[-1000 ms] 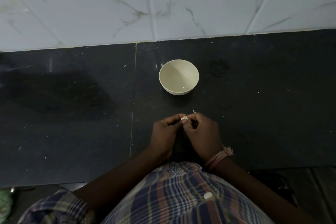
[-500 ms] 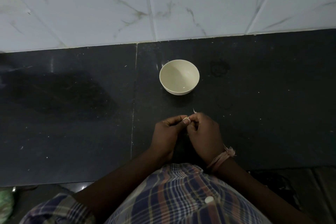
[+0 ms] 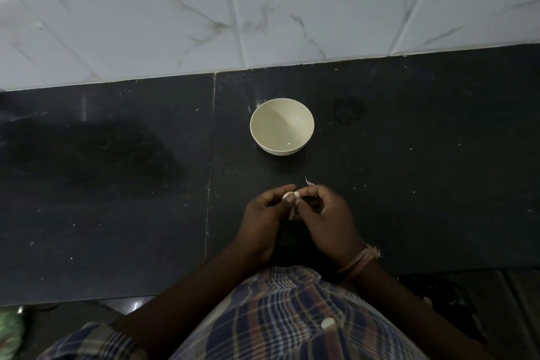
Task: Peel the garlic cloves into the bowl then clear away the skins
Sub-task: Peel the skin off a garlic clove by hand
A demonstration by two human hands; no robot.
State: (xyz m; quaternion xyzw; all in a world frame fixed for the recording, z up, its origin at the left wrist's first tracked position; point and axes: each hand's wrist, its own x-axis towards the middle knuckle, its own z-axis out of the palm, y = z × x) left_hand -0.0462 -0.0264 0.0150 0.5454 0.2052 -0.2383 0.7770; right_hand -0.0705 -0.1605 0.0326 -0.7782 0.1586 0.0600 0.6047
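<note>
Pale garlic clove (image 3: 292,195) sits pinched between the fingertips of both hands, just above the counter and near the person's body. The left hand (image 3: 264,221) curls closed around it from the left, thumb pressed over the clove's near side. The right hand (image 3: 327,219) is closed on the clove's right end with thumb and forefinger, its other fingers folded in toward the palm. A thin strip of loosened skin (image 3: 291,213) hangs down from the clove between the 2 thumbs; the light is dim, so how much skin remains on the clove is hard to judge. A faded thread band (image 3: 361,261) wraps the right wrist, its frayed end sticking outward.

Just beyond the right hand's knuckles, 1 small curl of peel (image 3: 309,182) shows against the dark surface, though whether it lies on the counter or sticks up from the fingers cannot be told. Farther out, well apart from the hands, a cream bowl (image 3: 282,126) stands upright on the black stone counter (image 3: 117,184), with only a tiny pale fleck visible inside near its front wall. A seam (image 3: 209,169) in the counter runs front to back, left of both the bowl and the hands. White marble-veined tiles (image 3: 146,23) rise behind the counter. A plaid shirt (image 3: 292,318) fills the bottom of the view.
</note>
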